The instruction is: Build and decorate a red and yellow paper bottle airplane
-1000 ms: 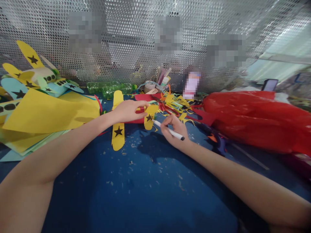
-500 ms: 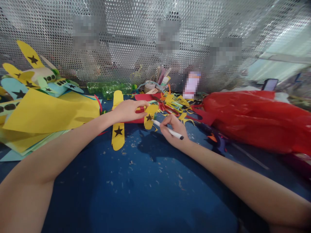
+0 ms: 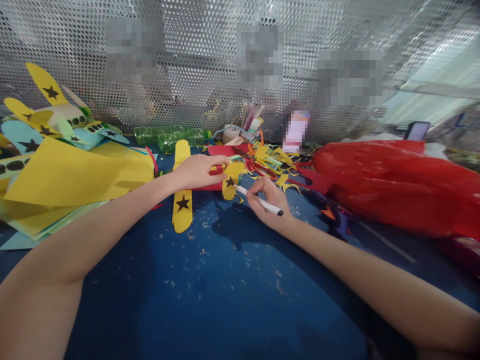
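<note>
A toy plane lies in front of me, with a red body (image 3: 206, 187), a long yellow paper wing (image 3: 182, 220) and a smaller yellow tail piece (image 3: 228, 194). Dark stars mark both yellow parts. My left hand (image 3: 198, 170) rests over the red body, thumb and fingers closed around it beside the tail piece. In a pinch, my right hand (image 3: 273, 195) holds a white marker (image 3: 271, 206) with a black end. The marker's tip touches or nearly touches the star on the tail piece. The fingertips of my left hand are partly hidden.
Yellow paper sheets (image 3: 75, 172) and star-marked toy planes (image 3: 62, 120) fill the left. Green bottles (image 3: 165, 137), a pot of sticks (image 3: 231, 133) and paper scraps (image 3: 275, 157) line the back, before a perforated metal panel (image 3: 202, 65). A red plastic bag (image 3: 393, 185) lies right on the blue table (image 3: 225, 300).
</note>
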A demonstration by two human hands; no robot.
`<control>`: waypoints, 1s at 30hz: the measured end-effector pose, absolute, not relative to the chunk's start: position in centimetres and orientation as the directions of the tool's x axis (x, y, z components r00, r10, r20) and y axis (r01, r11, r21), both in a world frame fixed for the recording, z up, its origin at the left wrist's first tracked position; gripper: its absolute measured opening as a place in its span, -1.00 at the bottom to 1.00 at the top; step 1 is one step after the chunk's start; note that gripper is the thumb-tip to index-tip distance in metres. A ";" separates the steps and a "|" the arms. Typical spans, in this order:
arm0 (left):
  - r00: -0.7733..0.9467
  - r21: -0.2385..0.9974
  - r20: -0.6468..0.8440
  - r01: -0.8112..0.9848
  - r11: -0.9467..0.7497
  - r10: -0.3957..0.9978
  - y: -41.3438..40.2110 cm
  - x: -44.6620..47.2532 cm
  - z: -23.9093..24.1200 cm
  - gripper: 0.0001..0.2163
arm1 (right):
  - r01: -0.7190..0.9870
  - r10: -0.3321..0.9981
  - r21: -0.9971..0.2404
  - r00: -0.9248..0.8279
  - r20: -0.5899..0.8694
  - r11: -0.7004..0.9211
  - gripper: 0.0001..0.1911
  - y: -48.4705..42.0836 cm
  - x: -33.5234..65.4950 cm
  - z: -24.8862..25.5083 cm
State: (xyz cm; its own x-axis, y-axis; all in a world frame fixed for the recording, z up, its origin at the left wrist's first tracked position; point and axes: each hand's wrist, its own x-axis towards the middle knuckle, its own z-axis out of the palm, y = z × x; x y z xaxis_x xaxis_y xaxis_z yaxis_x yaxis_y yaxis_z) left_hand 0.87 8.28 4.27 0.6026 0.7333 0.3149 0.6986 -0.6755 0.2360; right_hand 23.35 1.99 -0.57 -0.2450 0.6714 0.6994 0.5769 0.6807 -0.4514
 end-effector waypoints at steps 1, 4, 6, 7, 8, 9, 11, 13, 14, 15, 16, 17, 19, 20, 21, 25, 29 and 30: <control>0.603 0.238 0.314 0.698 -0.675 0.734 8.3 0.9 4.3 -0.58 | 0.579 0.669 -0.446 -0.250 0.700 0.683 -0.85 2.0 23.4 -0.6; 0.601 0.242 0.304 0.702 -0.670 0.739 8.2 0.9 4.4 -0.58 | 0.581 0.649 -0.419 -0.266 0.713 0.698 -0.86 2.1 23.3 -0.6; 0.600 0.240 0.297 0.706 -0.666 0.743 8.1 0.9 4.5 -0.58 | 0.576 0.640 -0.412 -0.272 0.719 0.706 -0.86 2.1 23.3 -0.6; 0.599 0.239 0.295 0.708 -0.664 0.744 8.1 1.0 4.5 -0.58 | 0.574 0.637 -0.410 -0.271 0.721 0.708 -0.85 2.1 23.3 -0.6; 0.597 0.237 0.294 0.711 -0.662 0.746 8.1 1.0 4.5 -0.58 | 0.574 0.637 -0.410 -0.271 0.721 0.709 -0.85 2.1 23.3 -0.6; 0.595 0.236 0.293 0.714 -0.660 0.748 8.0 1.0 4.5 -0.58 | 0.576 0.639 -0.410 -0.274 0.719 0.707 -0.85 2.1 23.3 -0.5; 0.594 0.235 0.295 0.714 -0.660 0.748 8.0 1.0 4.5 -0.58 | 0.580 0.642 -0.407 -0.279 0.714 0.705 -0.84 2.1 23.3 -0.5; 0.598 0.234 0.300 0.710 -0.665 0.744 8.0 1.0 4.5 -0.59 | 0.580 0.639 -0.403 -0.283 0.715 0.708 -0.85 2.1 23.3 -0.5; 0.598 0.233 0.304 0.708 -0.667 0.741 8.1 1.0 4.4 -0.60 | 0.579 0.638 -0.403 -0.282 0.717 0.709 -0.85 2.0 23.2 -0.4; 0.598 0.233 0.308 0.706 -0.668 0.740 8.1 0.9 4.4 -0.60 | 0.579 0.636 -0.402 -0.280 0.719 0.710 -0.85 2.0 23.2 -0.4; 0.598 0.233 0.310 0.706 -0.669 0.739 8.2 0.9 4.3 -0.60 | 0.578 0.635 -0.402 -0.279 0.720 0.710 -0.85 2.0 23.2 -0.4; 0.597 0.233 0.311 0.706 -0.669 0.739 8.2 0.9 4.3 -0.60 | 0.579 0.635 -0.401 -0.279 0.721 0.710 -0.85 2.0 23.2 -0.4; 0.598 0.233 0.311 0.705 -0.669 0.739 8.2 0.9 4.3 -0.60 | 0.584 0.633 -0.395 -0.280 0.722 0.709 -0.84 2.0 23.2 -0.5; 0.600 0.234 0.309 0.704 -0.671 0.737 8.3 0.9 4.3 -0.59 | 0.587 0.632 -0.393 -0.279 0.723 0.708 -0.84 1.9 23.2 -0.5; 0.602 0.236 0.309 0.702 -0.672 0.737 8.3 0.9 4.3 -0.59 | 0.589 0.631 -0.392 -0.275 0.725 0.707 -0.84 1.9 23.2 -0.5; 0.601 0.243 0.311 0.699 -0.673 0.736 8.2 0.9 4.3 -0.59 | 0.594 0.641 -0.405 -0.257 0.723 0.695 -0.84 1.9 23.3 -0.4; 0.596 0.231 0.295 0.714 -0.661 0.747 8.1 1.0 4.5 -0.58 | 0.595 0.639 -0.398 -0.266 0.721 0.698 -0.85 2.0 23.3 -0.5; 0.593 0.228 0.292 0.719 -0.657 0.750 8.0 1.0 4.5 -0.58 | 0.594 0.634 -0.392 -0.272 0.724 0.703 -0.85 2.1 23.3 -0.5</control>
